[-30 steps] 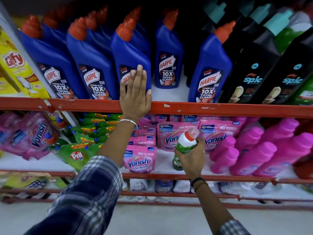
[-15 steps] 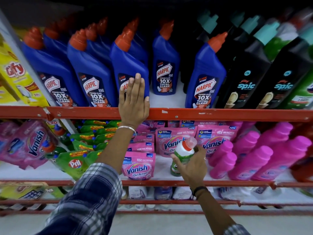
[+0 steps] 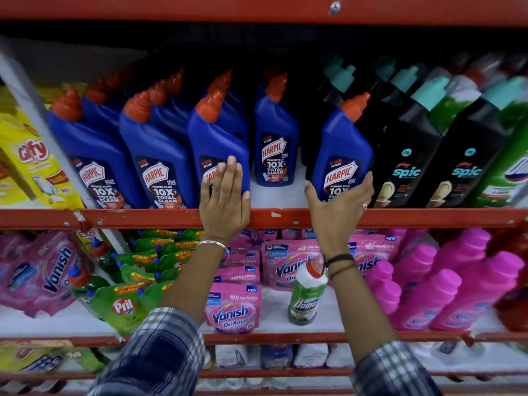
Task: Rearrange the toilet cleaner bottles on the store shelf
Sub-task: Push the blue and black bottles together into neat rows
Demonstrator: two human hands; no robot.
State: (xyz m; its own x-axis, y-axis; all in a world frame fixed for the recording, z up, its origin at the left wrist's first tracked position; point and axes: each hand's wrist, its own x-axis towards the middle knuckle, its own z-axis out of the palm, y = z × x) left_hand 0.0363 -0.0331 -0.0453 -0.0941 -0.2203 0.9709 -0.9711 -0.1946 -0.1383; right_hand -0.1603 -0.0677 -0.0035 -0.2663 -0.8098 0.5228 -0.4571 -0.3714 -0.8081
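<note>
Blue Harpic toilet cleaner bottles with orange caps (image 3: 160, 155) stand in rows on the upper shelf. My left hand (image 3: 224, 195) lies flat, fingers straight, against the front of the third blue bottle (image 3: 217, 138). My right hand (image 3: 340, 204) wraps the base of the rightmost blue Harpic bottle (image 3: 340, 144), thumb on its left side, fingers on its right. That bottle leans to the right against the black Spic bottles (image 3: 405, 155). One more Harpic bottle (image 3: 275, 150) stands further back in the gap between my hands. A green-and-white bottle (image 3: 307, 295) stands on its own on the lower shelf.
A red shelf rail (image 3: 143, 217) runs under both hands. Yellow packs (image 3: 31, 155) sit at far left, behind a slanted divider. Below are pink Vanish pouches (image 3: 233, 310), green Pril pouches (image 3: 125, 304) and pink bottles (image 3: 457, 287). A green bottle (image 3: 508, 167) stands at far right.
My right hand let go of the green-and-white bottle on the lower shelf and rose to the rightmost blue bottle. The view tilted up. My left hand stayed on its bottle.
</note>
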